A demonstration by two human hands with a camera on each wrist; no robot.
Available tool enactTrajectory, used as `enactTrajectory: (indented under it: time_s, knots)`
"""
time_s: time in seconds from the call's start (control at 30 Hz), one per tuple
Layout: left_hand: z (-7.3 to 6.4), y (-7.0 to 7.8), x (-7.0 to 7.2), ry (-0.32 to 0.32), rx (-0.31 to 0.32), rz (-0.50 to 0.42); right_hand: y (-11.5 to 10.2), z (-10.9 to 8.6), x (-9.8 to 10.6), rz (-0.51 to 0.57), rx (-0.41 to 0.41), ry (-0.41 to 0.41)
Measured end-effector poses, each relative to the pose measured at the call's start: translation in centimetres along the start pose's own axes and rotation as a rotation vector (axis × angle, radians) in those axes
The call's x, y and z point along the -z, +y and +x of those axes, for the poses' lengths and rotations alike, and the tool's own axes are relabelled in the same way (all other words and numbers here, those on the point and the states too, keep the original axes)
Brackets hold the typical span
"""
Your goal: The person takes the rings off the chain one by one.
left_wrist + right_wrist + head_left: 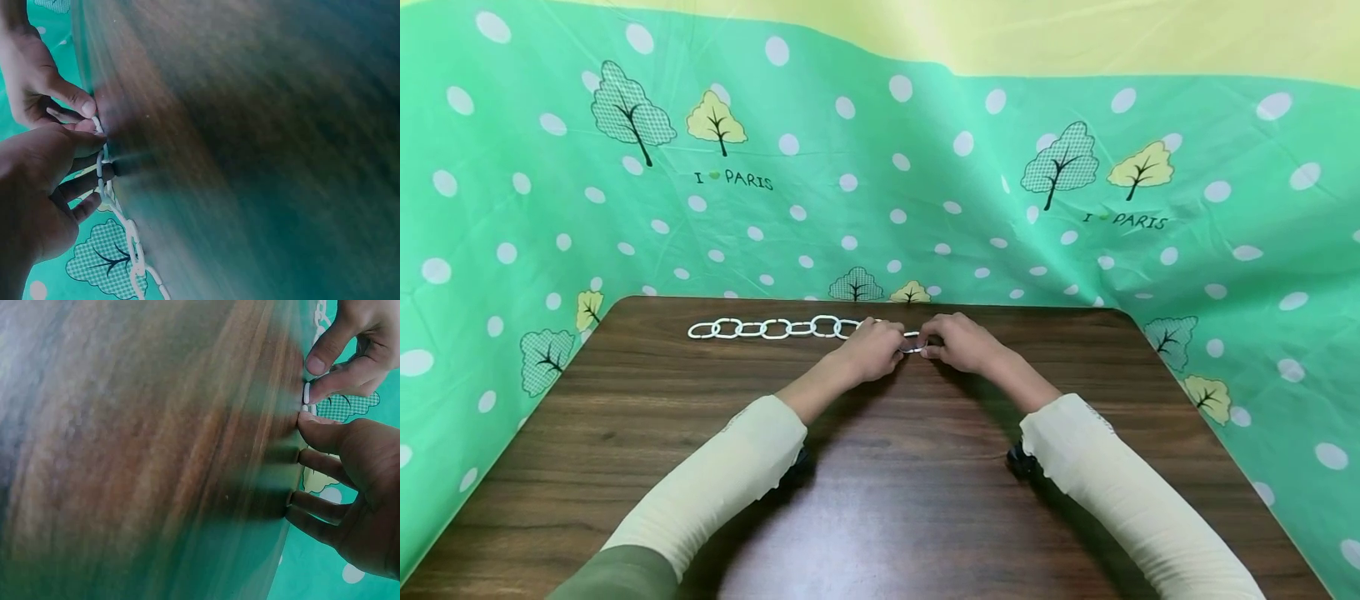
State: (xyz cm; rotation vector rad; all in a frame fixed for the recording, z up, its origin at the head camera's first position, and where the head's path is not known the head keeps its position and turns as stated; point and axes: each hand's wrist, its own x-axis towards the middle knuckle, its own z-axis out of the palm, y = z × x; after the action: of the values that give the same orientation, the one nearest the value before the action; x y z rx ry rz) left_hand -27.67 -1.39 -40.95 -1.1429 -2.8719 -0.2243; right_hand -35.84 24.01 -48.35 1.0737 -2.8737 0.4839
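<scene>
A white chain of oval links point(763, 329) lies along the far part of the table, stretching left from the hands. My left hand point(874, 348) grips the chain near its right end, covering several links. Just to its right, my right hand point(961, 342) pinches the end link point(912, 351) between thumb and fingers. In the left wrist view, the chain point(134, 244) runs down from the left hand point(44, 181). The right wrist view has a white link point(307, 393) between the two hands, with the right thumb point(325, 434) at its lower end. Whether this link is joined is hidden.
The dark wood-grain table point(895, 467) has its far edge just beyond the chain. A green cloth point(850, 208) with white dots and printed trees hangs around the back and sides. Black wrist-worn devices show beneath both pale sleeves point(715, 475).
</scene>
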Motion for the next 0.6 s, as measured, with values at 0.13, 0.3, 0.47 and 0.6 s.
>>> enactTrajectory:
  time_s: [0.13, 0.3, 0.47, 0.6]
  knots:
    - [0.4, -0.8, -1.1, 0.032, -0.015, 0.014, -4.4, -0.9, 2.8, -0.02, -0.012, 0.01]
    - [1.3, -3.0, -3.8, 0.111, -0.063, -0.036, -8.7, -1.9, 5.6, -0.044, -0.07, -0.045]
    - [1.2, -4.1, -4.5, 0.081, -0.056, -0.209, -6.2, -1.6, 3.9, -0.09, -0.023, -0.019]
    - [1.6, -5.2, -5.5, 0.091, -0.035, -0.307, -5.7, -1.4, 3.6, -0.084, 0.014, -0.015]
